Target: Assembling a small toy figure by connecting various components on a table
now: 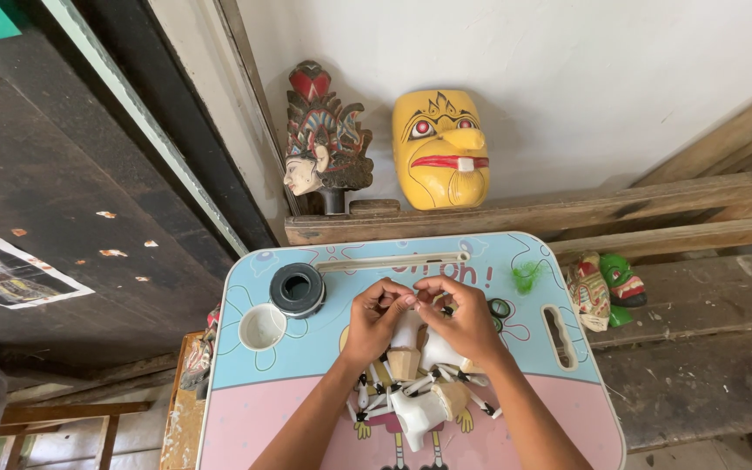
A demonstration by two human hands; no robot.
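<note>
My left hand (374,320) and my right hand (463,320) meet fingertip to fingertip over the middle of a small blue-and-pink lap table (245,409). They pinch something small between them; what it is I cannot make out. Just below the hands lies a cluster of small white and tan puppet pieces (418,390) with black-and-white striped limbs.
A black tape roll (297,289) and a white cup (262,327) sit at the table's left. A green feather (527,277) lies at the upper right. Behind, a wooden ledge carries a carved head with headdress (324,139) and a yellow mask (441,150). More masks (607,289) lie at right.
</note>
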